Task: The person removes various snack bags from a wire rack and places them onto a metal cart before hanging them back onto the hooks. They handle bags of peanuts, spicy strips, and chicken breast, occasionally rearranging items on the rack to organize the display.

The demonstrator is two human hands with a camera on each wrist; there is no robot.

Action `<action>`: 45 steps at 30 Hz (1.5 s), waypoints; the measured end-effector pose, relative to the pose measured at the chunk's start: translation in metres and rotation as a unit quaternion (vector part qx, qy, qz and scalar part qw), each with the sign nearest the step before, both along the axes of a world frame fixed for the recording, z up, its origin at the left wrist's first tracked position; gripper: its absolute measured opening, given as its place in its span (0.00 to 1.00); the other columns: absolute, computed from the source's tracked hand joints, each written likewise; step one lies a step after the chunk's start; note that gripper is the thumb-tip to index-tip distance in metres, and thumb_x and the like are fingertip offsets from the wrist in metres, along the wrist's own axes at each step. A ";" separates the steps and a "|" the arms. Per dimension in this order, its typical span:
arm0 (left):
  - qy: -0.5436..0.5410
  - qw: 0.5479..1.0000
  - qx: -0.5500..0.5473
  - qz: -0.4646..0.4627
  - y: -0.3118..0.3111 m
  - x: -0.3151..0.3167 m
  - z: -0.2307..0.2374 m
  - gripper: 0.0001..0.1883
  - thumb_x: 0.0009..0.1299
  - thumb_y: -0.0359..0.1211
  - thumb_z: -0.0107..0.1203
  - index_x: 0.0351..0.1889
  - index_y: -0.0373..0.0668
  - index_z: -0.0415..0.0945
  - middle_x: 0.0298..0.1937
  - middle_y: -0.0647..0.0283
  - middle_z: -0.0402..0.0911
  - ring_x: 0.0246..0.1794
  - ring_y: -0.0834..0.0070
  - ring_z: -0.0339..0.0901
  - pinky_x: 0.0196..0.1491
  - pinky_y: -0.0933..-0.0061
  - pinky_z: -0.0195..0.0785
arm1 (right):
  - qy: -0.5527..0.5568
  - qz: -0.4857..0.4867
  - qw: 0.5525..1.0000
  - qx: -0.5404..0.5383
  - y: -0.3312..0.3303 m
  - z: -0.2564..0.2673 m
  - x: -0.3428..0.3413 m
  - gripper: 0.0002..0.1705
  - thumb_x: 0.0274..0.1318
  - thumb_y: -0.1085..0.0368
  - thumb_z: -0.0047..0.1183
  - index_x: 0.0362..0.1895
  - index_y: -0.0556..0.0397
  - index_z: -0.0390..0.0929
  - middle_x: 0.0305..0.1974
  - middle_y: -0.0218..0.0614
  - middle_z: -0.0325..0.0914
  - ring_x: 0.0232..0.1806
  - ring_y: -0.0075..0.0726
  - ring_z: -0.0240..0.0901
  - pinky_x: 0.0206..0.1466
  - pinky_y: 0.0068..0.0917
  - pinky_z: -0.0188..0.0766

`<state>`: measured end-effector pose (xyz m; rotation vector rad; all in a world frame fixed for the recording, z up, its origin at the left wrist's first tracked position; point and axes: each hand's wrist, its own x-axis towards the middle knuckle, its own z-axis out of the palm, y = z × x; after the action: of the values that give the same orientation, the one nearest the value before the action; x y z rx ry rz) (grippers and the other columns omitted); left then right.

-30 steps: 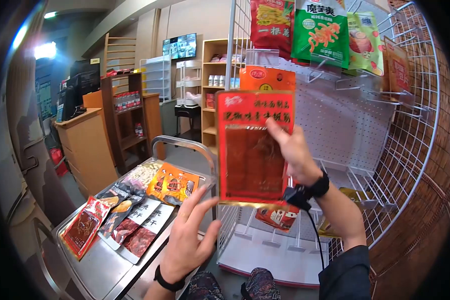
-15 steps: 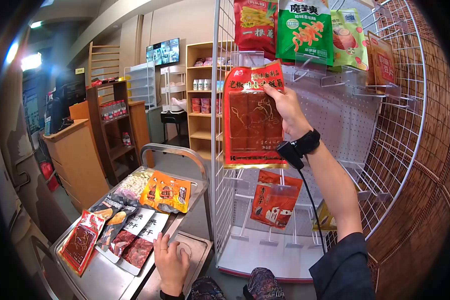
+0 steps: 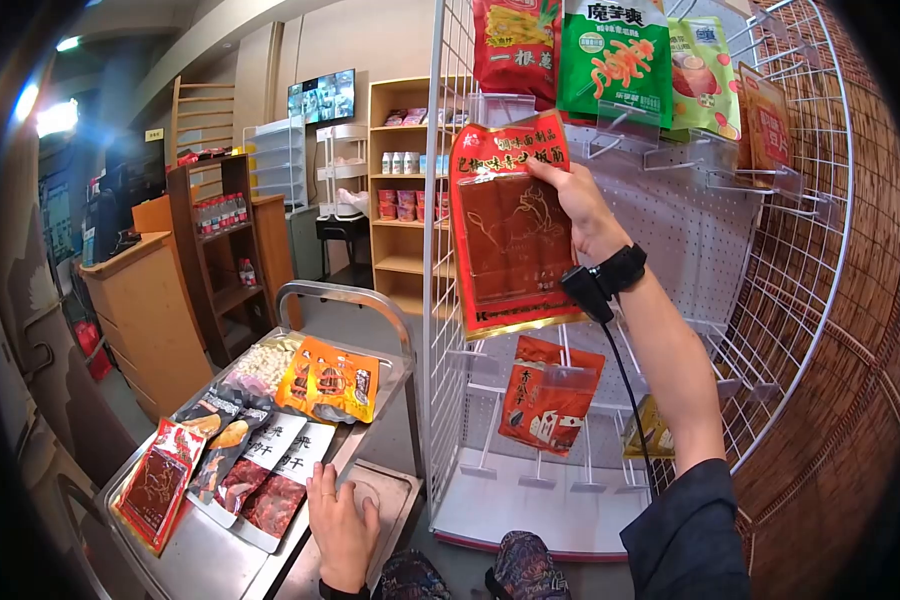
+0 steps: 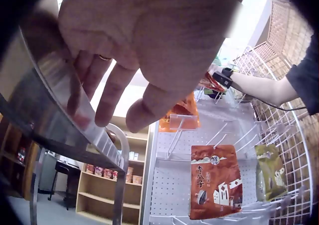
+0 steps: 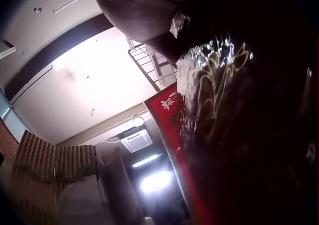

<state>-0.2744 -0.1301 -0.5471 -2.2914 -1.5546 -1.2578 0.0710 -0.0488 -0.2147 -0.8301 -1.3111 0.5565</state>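
Red packet, pinched by right hand (near the top); grip closed

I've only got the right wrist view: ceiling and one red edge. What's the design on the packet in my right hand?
Observer: In the head view, the red packet has a gold-lined bull on its front.
Operator: And the left hand, is it carrying anything?
Observer: No, it's beside the cart, fingers loosely extended, holding no packet.
Operator: Is there another packet with that bull?
Observer: Yes, a similar packet lies on the cart, left of the dark pouches.
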 end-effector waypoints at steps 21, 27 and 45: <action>0.010 1.000 -0.006 -0.006 -0.002 -0.001 0.003 0.13 0.56 0.29 0.56 0.36 0.32 0.73 0.58 0.40 0.67 0.67 0.44 0.57 0.68 0.48 0.48 | -0.034 0.017 0.999 -0.017 0.018 -0.005 0.005 0.16 0.60 0.58 0.54 0.45 0.57 0.77 0.40 0.35 0.80 0.38 0.28 0.78 0.40 0.27 0.76; 0.005 1.000 -0.003 -0.008 -0.001 -0.002 0.003 0.12 0.56 0.30 0.56 0.35 0.31 0.73 0.58 0.39 0.68 0.67 0.44 0.57 0.69 0.48 0.48 | -0.032 -0.028 0.997 0.068 0.018 -0.007 -0.007 0.15 0.61 0.58 0.54 0.44 0.55 0.80 0.41 0.31 0.80 0.40 0.22 0.73 0.45 0.25 0.67; 0.020 1.000 -0.007 -0.014 -0.002 -0.003 0.003 0.13 0.56 0.29 0.56 0.37 0.32 0.72 0.60 0.39 0.66 0.67 0.44 0.56 0.69 0.48 0.47 | -0.067 -0.119 0.988 0.073 0.052 -0.010 0.019 0.14 0.61 0.58 0.54 0.44 0.55 0.80 0.40 0.29 0.80 0.40 0.19 0.71 0.45 0.24 0.66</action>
<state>-0.2774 -0.1325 -0.5439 -2.3397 -1.5275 -1.2040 0.0898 0.0032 -0.2245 -0.8991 -1.3346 0.2157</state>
